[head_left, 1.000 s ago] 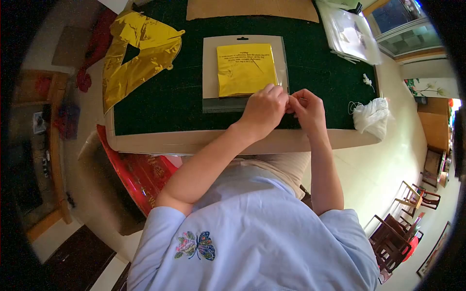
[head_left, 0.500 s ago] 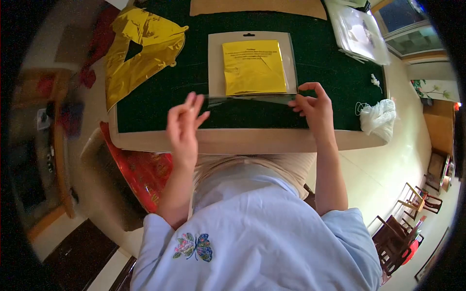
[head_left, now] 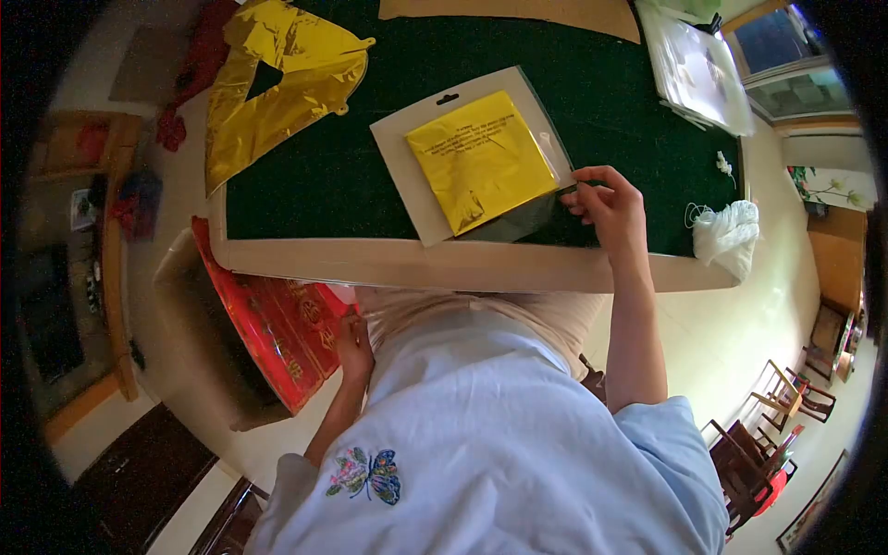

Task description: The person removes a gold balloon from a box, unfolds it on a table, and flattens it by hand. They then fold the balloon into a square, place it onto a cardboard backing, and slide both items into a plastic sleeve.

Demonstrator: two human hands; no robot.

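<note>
A clear packet (head_left: 435,199) with a white card and a folded gold foil sheet (head_left: 481,157) lies tilted on the green table top (head_left: 351,185). My right hand (head_left: 606,208) pinches the packet's near right corner between thumb and fingers. My left hand (head_left: 354,344) hangs low beside my lap, off the table, against a red printed bag (head_left: 277,324). Its fingers are hidden from view, so I cannot tell whether it holds anything.
A flat gold foil balloon (head_left: 277,79) hangs over the table's far left corner. A stack of clear packets (head_left: 698,69) sits at the far right, and a white string bundle (head_left: 726,231) at the right edge. Brown card (head_left: 509,9) lies at the back. Wooden chairs (head_left: 768,453) stand lower right.
My left hand left the packet, rose, then dropped down to the red bag beside my lap. The packet has turned at an angle, with my right hand still on its corner.
</note>
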